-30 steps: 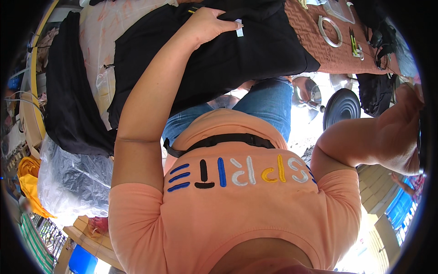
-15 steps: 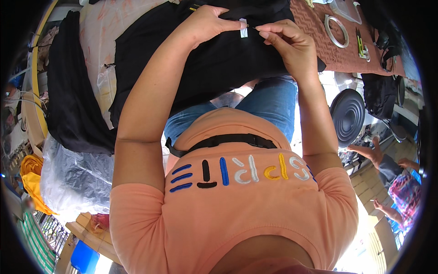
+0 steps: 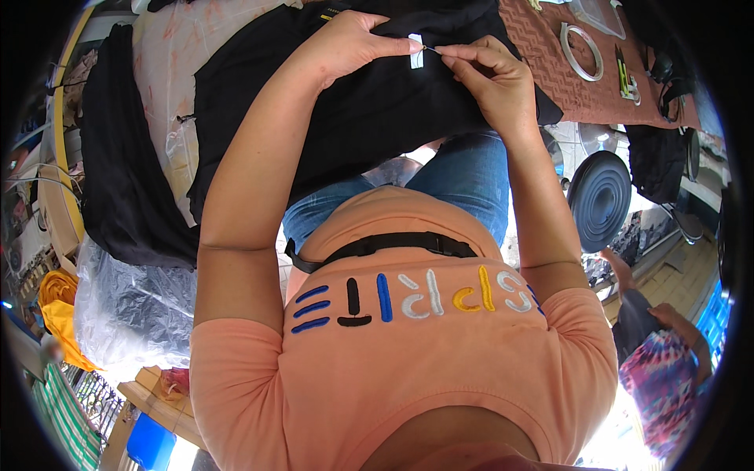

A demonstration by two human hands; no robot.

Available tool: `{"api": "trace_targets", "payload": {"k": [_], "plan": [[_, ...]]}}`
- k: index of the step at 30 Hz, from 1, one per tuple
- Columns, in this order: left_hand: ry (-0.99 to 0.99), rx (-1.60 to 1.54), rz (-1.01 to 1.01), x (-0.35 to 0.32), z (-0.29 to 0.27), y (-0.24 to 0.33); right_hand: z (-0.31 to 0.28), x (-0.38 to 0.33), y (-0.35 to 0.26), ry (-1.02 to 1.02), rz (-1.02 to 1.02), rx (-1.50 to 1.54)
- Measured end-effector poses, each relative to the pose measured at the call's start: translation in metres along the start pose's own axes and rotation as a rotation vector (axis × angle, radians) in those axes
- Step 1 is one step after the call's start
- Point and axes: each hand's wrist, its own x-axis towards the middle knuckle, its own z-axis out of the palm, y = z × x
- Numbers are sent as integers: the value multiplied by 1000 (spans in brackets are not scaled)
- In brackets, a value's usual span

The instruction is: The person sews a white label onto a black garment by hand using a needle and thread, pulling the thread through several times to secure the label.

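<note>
Black cloth (image 3: 377, 102) lies spread over the table's near edge and my lap. On it is a small white tag (image 3: 417, 59). My left hand (image 3: 349, 45) has its thumb pressed at the tag's edge, with the cloth gripped there; most of its other fingers are hidden. A thin, shiny needle-like pin (image 3: 430, 49) sticks out from the tag toward the right. My right hand (image 3: 491, 69) pinches the pin's right end between thumb and forefinger, close to the left thumb. Whether the pin passes through the tag is too small to tell.
At the right, a brown patterned table cover (image 3: 542, 71) carries a white ring-shaped roll (image 3: 581, 52) and a yellow-green cutter-like tool (image 3: 624, 81). A round black stool seat (image 3: 601, 200) stands below. More black cloth (image 3: 126, 157) hangs at the left. Another person (image 3: 664, 377) is at the lower right.
My right hand has drawn slightly left and more of the thin pin shows between the hands. The tag has shifted a little left. The other person has moved closer.
</note>
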Motion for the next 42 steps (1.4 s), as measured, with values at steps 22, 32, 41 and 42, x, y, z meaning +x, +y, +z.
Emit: {"api": "trace_targets", "payload": {"k": [22, 32, 41, 42], "plan": [[45, 95, 25, 0, 0, -5, -1, 0, -4, -3, -19, -114], [-71, 29, 10, -1, -3, 0, -5, 7, 5, -87, -38, -24], [-43, -25, -80, -15, 5, 27, 3, 9, -23, -75, 10, -78], [-11, -10, -67, -16, 5, 26, 5, 9, -28, -66, -30, -101]]}}
